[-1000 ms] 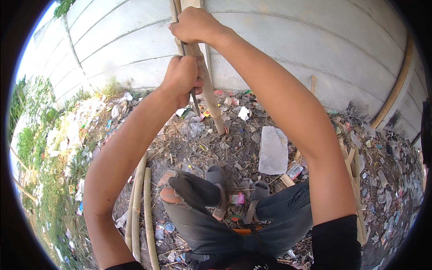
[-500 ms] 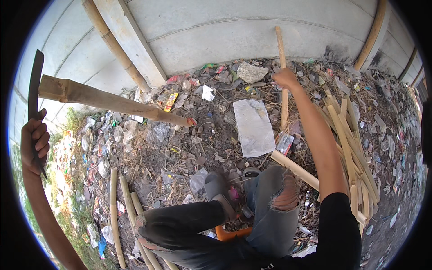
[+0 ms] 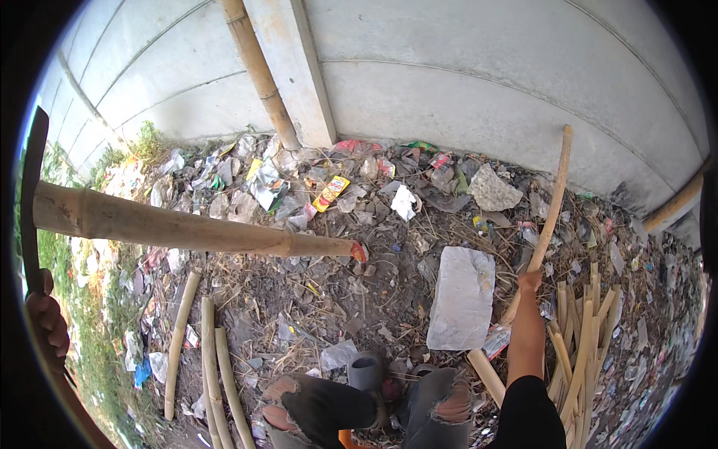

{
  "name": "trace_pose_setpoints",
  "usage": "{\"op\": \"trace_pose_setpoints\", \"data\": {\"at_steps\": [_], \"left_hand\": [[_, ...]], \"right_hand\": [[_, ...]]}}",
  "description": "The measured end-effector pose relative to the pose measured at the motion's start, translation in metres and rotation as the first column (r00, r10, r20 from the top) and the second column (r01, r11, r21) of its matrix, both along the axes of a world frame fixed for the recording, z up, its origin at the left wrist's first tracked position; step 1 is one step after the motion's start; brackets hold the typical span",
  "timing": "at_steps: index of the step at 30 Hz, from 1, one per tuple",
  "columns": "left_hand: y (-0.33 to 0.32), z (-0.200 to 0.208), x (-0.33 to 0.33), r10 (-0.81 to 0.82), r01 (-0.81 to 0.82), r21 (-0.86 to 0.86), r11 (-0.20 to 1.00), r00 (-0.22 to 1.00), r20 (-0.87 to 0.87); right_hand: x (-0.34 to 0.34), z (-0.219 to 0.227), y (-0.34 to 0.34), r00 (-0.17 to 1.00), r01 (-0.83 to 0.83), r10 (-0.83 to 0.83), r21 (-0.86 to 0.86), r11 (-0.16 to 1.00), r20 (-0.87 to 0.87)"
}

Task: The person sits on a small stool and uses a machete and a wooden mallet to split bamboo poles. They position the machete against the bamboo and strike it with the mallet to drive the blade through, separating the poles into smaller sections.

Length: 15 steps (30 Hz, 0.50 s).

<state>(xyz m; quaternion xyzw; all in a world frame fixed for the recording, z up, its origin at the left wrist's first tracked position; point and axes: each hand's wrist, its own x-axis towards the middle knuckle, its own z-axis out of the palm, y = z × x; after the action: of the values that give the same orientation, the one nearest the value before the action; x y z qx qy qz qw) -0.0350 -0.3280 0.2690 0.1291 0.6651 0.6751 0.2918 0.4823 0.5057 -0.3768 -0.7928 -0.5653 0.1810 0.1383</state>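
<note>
My left hand (image 3: 49,327), at the far left rim, is closed round the handle of a machete (image 3: 31,172), whose dark blade stands upright. The blade meets the near cut end of a thick bamboo pole (image 3: 187,228); whether it has bitten in, I cannot tell. From there the pole reaches right, its thinner end down at the littered ground. My right hand (image 3: 529,281) is wrapped round the lower part of a wooden stick (image 3: 555,198), which slants up and right toward the wall. Left of that hand lies a pale flat stone slab (image 3: 461,298).
Split bamboo strips (image 3: 580,352) are heaped at the right, with a bamboo piece (image 3: 486,376) beside my right forearm. Several bamboo lengths (image 3: 214,374) lie at the lower left. A rough rock (image 3: 494,188) sits near the concrete wall (image 3: 449,97). Litter covers the soil.
The view has swung left. My right hand is lower on the stick, and the stick's top has tipped to the right. My left hand still grips the machete against the pole.
</note>
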Motion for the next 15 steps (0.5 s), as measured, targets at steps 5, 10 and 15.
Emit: {"op": "trace_pose_setpoints", "data": {"at_steps": [5,10,15], "left_hand": [[0.101,0.031,0.060,0.289,-0.284,-0.206,0.936,0.957,-0.003],[0.137,0.066,0.074,0.371,-0.307,-0.299,0.903,0.910,0.185],[0.149,0.065,0.069,0.240,-0.192,-0.163,0.968,0.895,0.376]], "right_hand": [[-0.015,0.082,-0.071,0.994,-0.105,0.105,0.021,0.994,-0.005],[0.019,0.192,-0.079,0.953,-0.282,0.290,0.097,0.955,-0.090],[0.043,0.347,-0.085,0.853,-0.490,0.521,0.292,0.821,-0.036]]}}
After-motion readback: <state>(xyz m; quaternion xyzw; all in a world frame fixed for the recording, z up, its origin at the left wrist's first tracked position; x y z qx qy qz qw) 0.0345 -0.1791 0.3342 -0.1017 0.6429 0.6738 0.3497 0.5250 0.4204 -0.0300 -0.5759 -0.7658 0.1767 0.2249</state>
